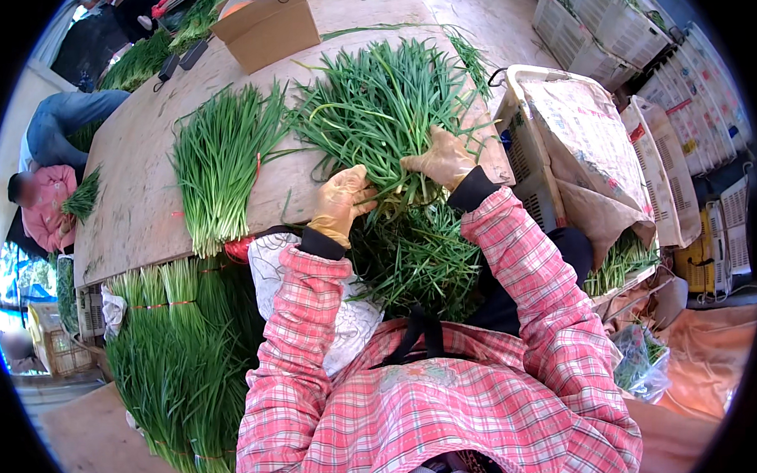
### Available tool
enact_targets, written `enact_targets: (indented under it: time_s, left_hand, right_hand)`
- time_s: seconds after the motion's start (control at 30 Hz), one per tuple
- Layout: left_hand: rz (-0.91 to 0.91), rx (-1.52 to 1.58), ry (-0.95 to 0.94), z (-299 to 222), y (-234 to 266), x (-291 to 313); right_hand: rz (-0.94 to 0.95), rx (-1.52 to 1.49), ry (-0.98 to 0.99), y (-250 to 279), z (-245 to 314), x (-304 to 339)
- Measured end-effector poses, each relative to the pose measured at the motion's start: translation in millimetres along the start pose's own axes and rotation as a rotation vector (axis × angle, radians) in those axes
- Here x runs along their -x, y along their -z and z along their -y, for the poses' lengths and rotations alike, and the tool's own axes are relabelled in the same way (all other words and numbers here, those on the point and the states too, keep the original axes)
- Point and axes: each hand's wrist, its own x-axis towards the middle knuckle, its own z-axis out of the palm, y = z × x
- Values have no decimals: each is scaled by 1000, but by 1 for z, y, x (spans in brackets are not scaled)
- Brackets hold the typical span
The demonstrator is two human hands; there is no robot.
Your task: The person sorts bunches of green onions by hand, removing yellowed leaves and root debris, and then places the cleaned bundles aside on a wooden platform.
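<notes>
A large loose heap of garlic chives [382, 103] lies on the board table in front of me. My right hand [442, 157], in a yellowish glove, closes over stalks at the heap's near right side, with some fingers hidden by leaves. My left hand [342, 206], gloved alike, has its fingers bent around stalks at the near left edge. Below both hands, a tangle of loose leaves [421, 260] fills the space at my lap. A neat bunch of chives [226, 167] rests on the table to the left, its pale stalk ends toward me.
Banded chive bundles [170, 352] are stacked at lower left. A cardboard box [267, 30] stands at the table's far side. To the right are a cloth-covered crate [583, 138] and more white crates [596, 29]. A person in pink [48, 202] holds chives at far left.
</notes>
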Motion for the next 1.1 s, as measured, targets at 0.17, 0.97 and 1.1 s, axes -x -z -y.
enact_targets:
  time_s: [0.17, 0.97, 1.1]
  left_hand:
    - [53, 194, 4, -10, -9, 20]
    - [92, 236, 303, -22, 24, -8]
    - [120, 205, 342, -9, 47, -20]
  right_hand:
    - [56, 52, 107, -13, 71, 19]
    - [-219, -180, 537, -69, 33, 59]
    - [-178, -76, 405, -41, 7, 53]
